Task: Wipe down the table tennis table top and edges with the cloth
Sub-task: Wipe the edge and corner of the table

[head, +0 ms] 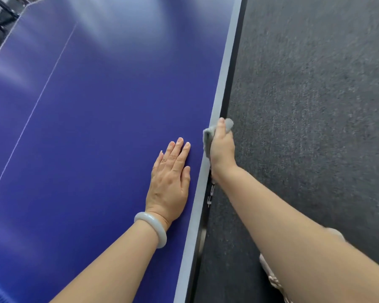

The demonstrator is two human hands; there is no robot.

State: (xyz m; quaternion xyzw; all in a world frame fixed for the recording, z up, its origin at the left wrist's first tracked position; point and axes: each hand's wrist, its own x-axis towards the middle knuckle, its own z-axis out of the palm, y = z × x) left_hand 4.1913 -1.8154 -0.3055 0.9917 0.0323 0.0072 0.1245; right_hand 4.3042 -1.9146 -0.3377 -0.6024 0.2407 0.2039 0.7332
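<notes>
The blue table [101, 119] is seen stretching away, its right edge being worked. The left hand [170, 182] is laid flat and released on the top, just beside that edge. The cloth [208, 136] is gripped in the right hand [221, 149] and folded over the edge. Edge-wiping is judged underway; next, a steady slide along the rim is called for.

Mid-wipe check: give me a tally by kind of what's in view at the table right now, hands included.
Hands: 2, left hand flat on the top, right hand at the edge
Cloths: 1, grey cloth in the right hand
Tables: 1, blue table
Bracelets: 1, pale bracelet on the left wrist
Total: 5
</notes>
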